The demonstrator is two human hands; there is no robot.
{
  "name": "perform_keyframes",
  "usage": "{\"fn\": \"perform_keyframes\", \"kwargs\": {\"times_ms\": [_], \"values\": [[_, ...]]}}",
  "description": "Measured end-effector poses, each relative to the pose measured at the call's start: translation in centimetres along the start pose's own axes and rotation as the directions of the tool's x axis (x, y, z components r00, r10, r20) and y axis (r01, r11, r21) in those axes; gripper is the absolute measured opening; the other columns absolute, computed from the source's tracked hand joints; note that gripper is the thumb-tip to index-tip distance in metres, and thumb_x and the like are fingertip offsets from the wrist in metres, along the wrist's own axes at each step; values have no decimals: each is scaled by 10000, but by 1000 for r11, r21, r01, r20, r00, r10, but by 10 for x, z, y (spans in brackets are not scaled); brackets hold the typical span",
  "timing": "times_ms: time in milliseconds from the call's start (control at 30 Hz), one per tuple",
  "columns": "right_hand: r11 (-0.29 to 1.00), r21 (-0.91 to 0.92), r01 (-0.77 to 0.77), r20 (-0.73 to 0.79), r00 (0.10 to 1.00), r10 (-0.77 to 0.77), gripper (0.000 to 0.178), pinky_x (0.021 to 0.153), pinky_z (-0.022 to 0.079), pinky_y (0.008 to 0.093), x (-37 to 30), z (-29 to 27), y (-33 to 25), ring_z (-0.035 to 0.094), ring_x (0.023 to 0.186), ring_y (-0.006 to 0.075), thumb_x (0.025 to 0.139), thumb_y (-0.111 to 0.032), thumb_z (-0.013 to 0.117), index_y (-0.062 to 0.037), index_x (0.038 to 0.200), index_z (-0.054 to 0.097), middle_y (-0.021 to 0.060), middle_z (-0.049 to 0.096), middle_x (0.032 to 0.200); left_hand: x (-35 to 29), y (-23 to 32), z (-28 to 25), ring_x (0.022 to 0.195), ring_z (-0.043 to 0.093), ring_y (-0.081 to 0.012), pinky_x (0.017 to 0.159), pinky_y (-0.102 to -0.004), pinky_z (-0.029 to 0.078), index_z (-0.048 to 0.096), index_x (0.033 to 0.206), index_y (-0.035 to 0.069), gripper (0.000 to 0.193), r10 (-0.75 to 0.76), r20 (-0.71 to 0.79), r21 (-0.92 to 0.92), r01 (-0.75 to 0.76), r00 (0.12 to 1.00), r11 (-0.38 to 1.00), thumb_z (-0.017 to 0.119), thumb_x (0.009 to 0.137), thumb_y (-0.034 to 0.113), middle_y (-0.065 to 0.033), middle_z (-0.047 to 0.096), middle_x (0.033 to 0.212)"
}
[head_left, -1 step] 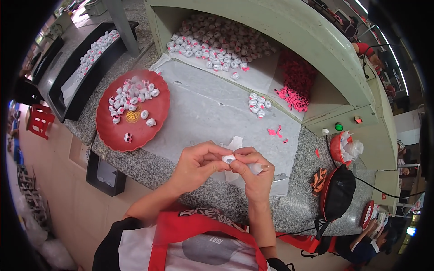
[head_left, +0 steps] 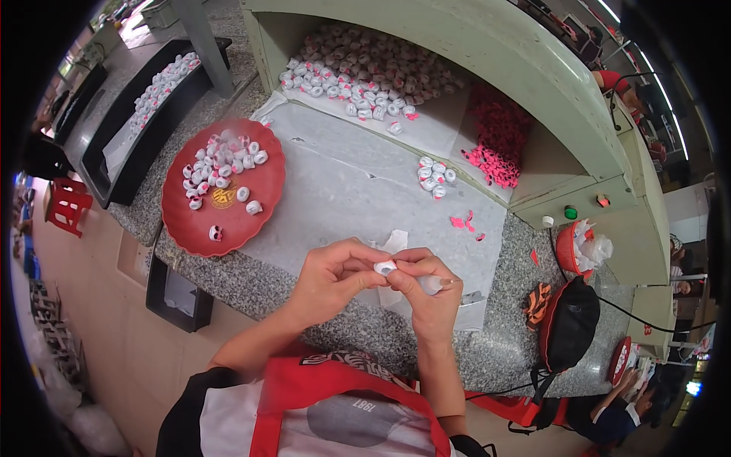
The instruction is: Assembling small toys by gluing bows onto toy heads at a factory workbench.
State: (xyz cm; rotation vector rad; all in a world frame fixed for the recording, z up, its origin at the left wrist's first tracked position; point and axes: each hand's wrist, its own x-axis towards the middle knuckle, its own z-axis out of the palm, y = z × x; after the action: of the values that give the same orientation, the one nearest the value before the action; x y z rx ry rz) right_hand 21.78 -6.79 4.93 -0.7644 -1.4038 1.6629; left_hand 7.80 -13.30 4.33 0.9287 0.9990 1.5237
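Note:
My left hand is closed, its thumb and fingers pinching a small white rounded piece with a grey spot on the side facing me. My right hand pinches the same piece from the other side. A small translucent bottle with a thin tip is tucked in the right hand, mostly hidden by its fingers. Just beyond my hands, a torn white scrap of paper lies on the pale sheet that covers the worktop. Farther up that sheet sit a cluster of white-and-pink pieces and some loose pink bits.
A red scalloped plate of similar pieces stands at left. Many more lie inside the green shelf unit, beside a pink heap. A red basket, a black pouch and a cable are at right; black trays at far left.

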Motion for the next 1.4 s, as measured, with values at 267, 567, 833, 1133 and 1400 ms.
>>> {"fn": "perform_keyframes", "kwargs": {"times_ms": [267,567,833,1133,1400], "values": [[995,-73,64,6,998,-64,124,682,465,256,-4,-6,-10,556,800,161,683,61,651,14,779,589,128,567,898,0,-5,9,836,589,-181,683,-246,499,514,956,-45,225,10,-28,-98,-12,1000,995,559,747,-112,-105,527,878],[953,-191,235,-56,967,-249,230,653,467,242,-14,-7,-11,564,754,141,657,128,609,16,857,594,135,549,991,9,-7,13,904,571,-213,789,-301,475,525,962,-42,234,61,-41,-186,-67,997,980,561,739,-102,-194,535,1060],[983,-117,139,-75,986,-149,303,587,467,230,-13,-10,-1,558,698,130,678,129,591,22,962,588,139,538,1020,6,-3,21,952,553,-215,809,-281,465,561,1002,-49,286,29,-41,-149,-34,999,988,546,729,-131,-174,541,1050],[1000,-10,14,-30,999,-14,194,571,456,238,-10,-16,2,550,690,131,724,65,585,24,913,605,118,559,960,6,-12,10,909,570,-192,751,-259,479,576,996,-46,274,-34,-49,-130,27,998,991,566,728,-102,-135,580,938],[394,-919,-21,-9,999,33,216,590,475,326,-16,-24,46,591,669,238,627,-158,696,-75,817,634,59,587,806,9,-19,-1,808,620,-210,722,-258,502,546,1052,-46,269,-304,-106,-406,238,947,882,561,794,32,-131,613,919]]}}
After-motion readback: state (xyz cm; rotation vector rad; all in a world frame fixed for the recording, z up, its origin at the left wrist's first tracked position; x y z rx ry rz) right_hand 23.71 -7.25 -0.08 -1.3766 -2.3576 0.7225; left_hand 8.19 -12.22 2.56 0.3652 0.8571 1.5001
